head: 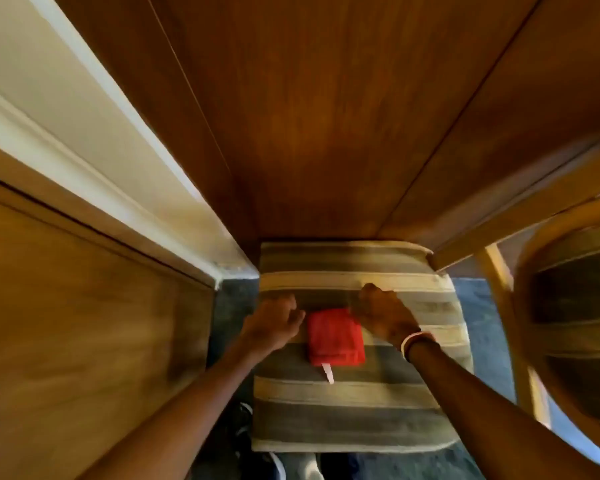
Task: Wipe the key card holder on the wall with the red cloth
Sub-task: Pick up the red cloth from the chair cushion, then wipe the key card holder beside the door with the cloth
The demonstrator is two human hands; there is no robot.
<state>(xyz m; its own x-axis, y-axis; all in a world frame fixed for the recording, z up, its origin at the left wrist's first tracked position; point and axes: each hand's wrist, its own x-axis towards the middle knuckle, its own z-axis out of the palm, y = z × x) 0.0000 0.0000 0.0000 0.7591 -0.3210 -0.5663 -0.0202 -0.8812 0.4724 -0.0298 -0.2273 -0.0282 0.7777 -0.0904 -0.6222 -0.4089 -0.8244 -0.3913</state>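
Observation:
A folded red cloth (336,337) with a small white tag lies on a grey and cream striped seat cushion (347,407). My left hand (274,322) hovers just left of the cloth, fingers loosely curled, holding nothing. To the cloth's right, my right hand (387,311) rests fingers-down on the cushion, touching the cloth's upper right corner; a white band circles that wrist. No key card holder is in view. The picture is blurred by motion.
A dark wooden panel (326,116) rises behind the cushion. A wooden door (66,323) and a white frame (84,140) stand at the left. A second chair with a curved wooden frame (523,306) is at the right. Blue carpet (482,341) lies below.

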